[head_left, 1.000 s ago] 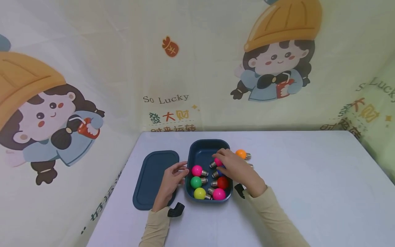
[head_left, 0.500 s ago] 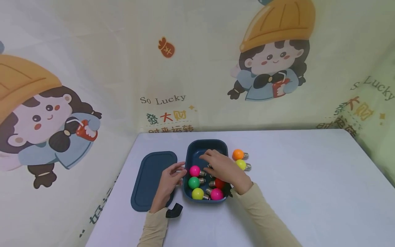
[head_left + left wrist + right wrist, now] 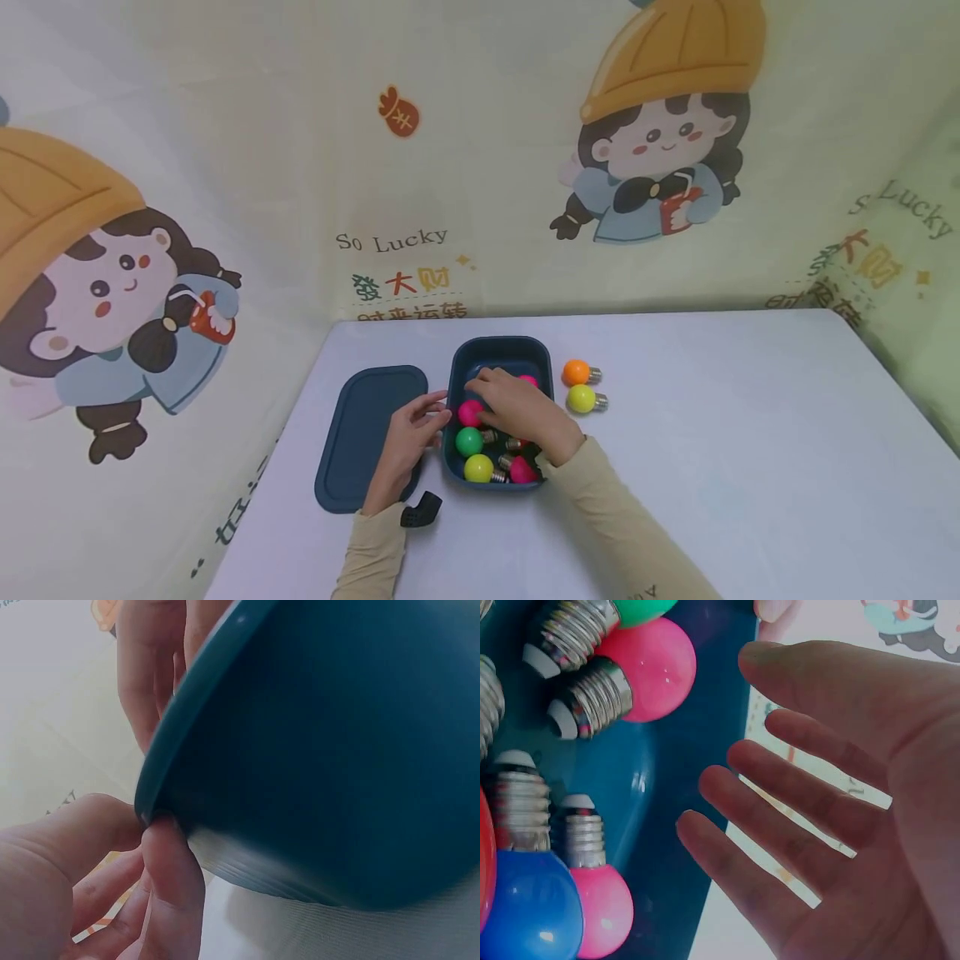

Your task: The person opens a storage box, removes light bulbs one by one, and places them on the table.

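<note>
Several toy-like light bulbs with coloured globes and silver screw bases lie in a dark blue plastic box (image 3: 487, 486). Among them are a green bulb (image 3: 469, 442), a yellow bulb (image 3: 478, 468) and a blue bulb (image 3: 536, 907). My left hand (image 3: 411, 433) is at the box's left side, thumb and finger pinching its rim (image 3: 196, 720). Over the box reaches my right hand (image 3: 521, 408), its fingers (image 3: 750, 862) spread and holding nothing, close to a pink bulb (image 3: 660, 671). The right hand hides part of the bulbs in the head view.
A flat dark blue lid (image 3: 367, 442) lies left of the box, partly under the left forearm. Right of the box, an orange bulb (image 3: 576, 372) and another yellow bulb (image 3: 581, 398) lie on the white table (image 3: 712, 433). A printed cloth (image 3: 510, 167) hangs behind.
My right hand has moved left across the box, uncovering the yellow bulb on the table and a pink one at the box's right side. The left hand stays at the rim.
</note>
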`<state>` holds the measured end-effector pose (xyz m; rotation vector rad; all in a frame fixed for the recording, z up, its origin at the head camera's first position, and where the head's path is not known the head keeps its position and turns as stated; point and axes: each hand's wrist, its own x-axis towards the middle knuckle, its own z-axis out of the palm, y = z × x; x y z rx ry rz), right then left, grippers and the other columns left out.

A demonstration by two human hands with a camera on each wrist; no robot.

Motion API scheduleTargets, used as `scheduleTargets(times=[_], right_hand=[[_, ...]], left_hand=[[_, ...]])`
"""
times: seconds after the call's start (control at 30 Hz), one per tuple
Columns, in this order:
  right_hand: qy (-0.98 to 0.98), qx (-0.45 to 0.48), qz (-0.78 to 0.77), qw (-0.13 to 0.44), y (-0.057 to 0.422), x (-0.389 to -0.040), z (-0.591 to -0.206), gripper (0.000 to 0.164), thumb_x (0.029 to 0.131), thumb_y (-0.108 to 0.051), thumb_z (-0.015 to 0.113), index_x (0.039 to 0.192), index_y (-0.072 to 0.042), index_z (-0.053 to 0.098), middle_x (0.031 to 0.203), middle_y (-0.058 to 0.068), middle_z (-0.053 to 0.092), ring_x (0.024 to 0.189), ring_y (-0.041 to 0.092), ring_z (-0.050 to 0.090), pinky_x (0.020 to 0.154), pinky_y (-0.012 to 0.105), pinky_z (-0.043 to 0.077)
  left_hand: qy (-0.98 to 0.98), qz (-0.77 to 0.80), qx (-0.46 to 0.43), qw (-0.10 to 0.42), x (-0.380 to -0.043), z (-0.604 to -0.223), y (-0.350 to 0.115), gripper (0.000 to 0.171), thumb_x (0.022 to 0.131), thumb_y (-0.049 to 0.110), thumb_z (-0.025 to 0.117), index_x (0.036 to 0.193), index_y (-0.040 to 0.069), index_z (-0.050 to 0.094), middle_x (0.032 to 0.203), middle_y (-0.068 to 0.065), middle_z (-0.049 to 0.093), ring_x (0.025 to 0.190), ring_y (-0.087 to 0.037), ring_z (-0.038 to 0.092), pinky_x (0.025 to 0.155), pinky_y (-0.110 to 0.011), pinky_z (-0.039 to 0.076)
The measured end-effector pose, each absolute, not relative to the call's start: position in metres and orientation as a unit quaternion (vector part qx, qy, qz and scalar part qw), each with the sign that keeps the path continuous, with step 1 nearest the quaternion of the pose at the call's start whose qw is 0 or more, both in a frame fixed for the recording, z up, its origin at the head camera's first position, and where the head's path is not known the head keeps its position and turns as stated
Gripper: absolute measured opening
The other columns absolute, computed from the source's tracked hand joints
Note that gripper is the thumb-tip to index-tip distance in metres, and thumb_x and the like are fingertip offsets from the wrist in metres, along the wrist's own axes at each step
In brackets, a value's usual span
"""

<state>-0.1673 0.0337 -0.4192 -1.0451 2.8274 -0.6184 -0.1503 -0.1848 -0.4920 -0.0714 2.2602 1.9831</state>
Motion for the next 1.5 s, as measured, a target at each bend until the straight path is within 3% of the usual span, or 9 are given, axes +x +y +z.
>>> scheduleTargets(times=[0.23,0.8,1.5], right_hand=[[0.922,-0.338,-0.184,0.046,0.023,-0.169,-0.423,0.043,0.093,-0.023,0.071,0.131,-0.006,0.062,0.121,0.011,0.064,0.108,0.022,0.061,0.093,0.034,0.055],[0.927,-0.321,-0.177,0.084,0.017,-0.177,-0.437,0.038,0.091,-0.025,0.073,0.125,-0.009,0.066,0.11,0.008,0.067,0.099,0.02,0.062,0.089,0.035,0.056],[0.922,-0.32,-0.193,0.1,0.019,-0.181,-0.449,0.041,0.094,-0.026,0.07,0.131,-0.01,0.062,0.121,0.007,0.068,0.11,0.023,0.062,0.101,0.042,0.05]], left_hand=[[0.749,0.659,-0.024,0.059,-0.148,-0.495,-0.188,0.042,0.09,0.023,0.075,0.129,0.013,0.065,0.108,-0.011,0.064,0.071,-0.013,0.062,0.059,-0.023,0.053],[0.755,0.653,-0.016,0.049,-0.145,-0.498,-0.184,0.045,0.091,0.023,0.073,0.133,0.008,0.062,0.111,-0.013,0.063,0.072,-0.011,0.061,0.058,-0.023,0.052],[0.753,0.656,-0.019,0.052,-0.145,-0.497,-0.182,0.041,0.091,0.018,0.074,0.13,0.01,0.065,0.109,-0.014,0.064,0.071,-0.011,0.061,0.059,-0.025,0.053]])
